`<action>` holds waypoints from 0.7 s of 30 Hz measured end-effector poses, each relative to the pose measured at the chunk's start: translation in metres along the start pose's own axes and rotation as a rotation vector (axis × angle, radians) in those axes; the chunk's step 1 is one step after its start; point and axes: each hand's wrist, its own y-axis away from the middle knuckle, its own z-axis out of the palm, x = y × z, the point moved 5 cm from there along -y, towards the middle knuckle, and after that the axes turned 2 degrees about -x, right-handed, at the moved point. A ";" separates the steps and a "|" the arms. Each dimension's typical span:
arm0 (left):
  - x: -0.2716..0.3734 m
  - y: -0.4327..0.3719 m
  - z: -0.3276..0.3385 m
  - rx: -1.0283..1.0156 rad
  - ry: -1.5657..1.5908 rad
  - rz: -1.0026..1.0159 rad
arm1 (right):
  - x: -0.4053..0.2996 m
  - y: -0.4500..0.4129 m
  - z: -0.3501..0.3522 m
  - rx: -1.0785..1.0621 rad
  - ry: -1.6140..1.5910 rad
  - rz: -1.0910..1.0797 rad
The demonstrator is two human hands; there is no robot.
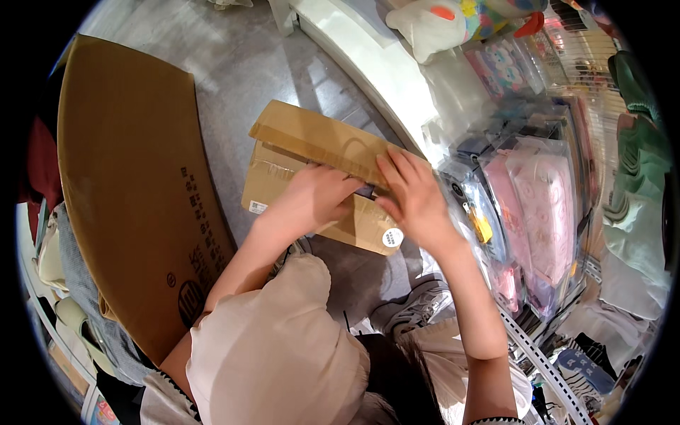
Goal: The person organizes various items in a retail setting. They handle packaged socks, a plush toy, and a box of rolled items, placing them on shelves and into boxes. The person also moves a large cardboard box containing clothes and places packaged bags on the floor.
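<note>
A small brown cardboard box (361, 226) is in front of me, with clear tape and a round white sticker on its side. Its long flap (324, 133) stands partly raised, leaving a narrow gap. My left hand (324, 194) reaches into that gap; its fingertips are hidden under the flap, so its grasp cannot be made out. My right hand (417, 196) holds the flap near its right end, fingers on the outer face and thumb below the edge. Something dark and bluish (365, 190) shows in the gap between both hands.
To the left stands a large cardboard carton (133, 175) with printed writing. Clear-wrapped pouches (547, 207) hang on a rack at the right. Beyond the box, a white display base (366, 69) borders the grey floor (234, 79). A sneaker (417, 305) is below.
</note>
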 end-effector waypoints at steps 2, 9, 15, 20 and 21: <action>0.006 -0.002 -0.015 -0.151 0.200 -0.014 | 0.002 0.021 0.024 -0.074 0.192 0.079; -0.018 -0.018 -0.037 0.291 -0.266 0.039 | -0.010 0.026 0.062 0.031 0.224 0.163; -0.033 -0.056 -0.026 0.441 -0.232 0.027 | -0.011 0.029 0.063 0.083 0.204 0.209; 0.016 -0.154 -0.100 0.787 -0.159 0.321 | -0.011 0.032 0.066 0.080 0.209 0.239; 0.017 -0.177 -0.106 0.753 -0.147 0.266 | -0.013 0.031 0.065 0.082 0.210 0.242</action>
